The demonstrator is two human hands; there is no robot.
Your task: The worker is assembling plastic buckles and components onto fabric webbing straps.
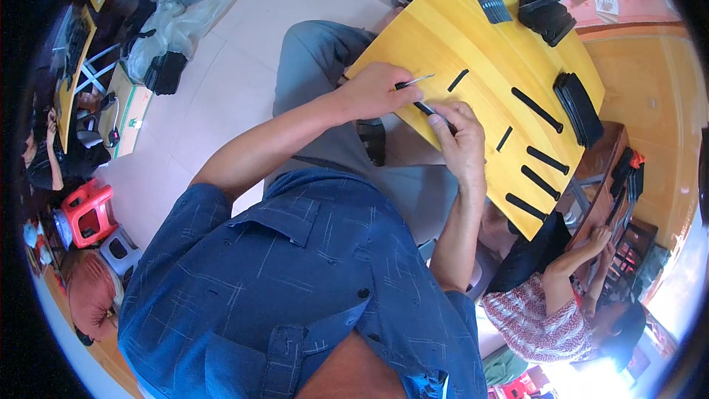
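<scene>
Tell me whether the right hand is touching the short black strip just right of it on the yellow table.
Apart. The head view shows yellow tabletop between the right hand and short black strip.

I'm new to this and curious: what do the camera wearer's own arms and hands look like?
The left hand and right hand wear no gloves, and no wristwatch shows. Both forearms are bare. The dark blue shirt has short sleeves and thin, pale crossing lines.

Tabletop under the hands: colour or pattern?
The tabletop is yellow with faint wood grain, clearest in the head view.
</scene>
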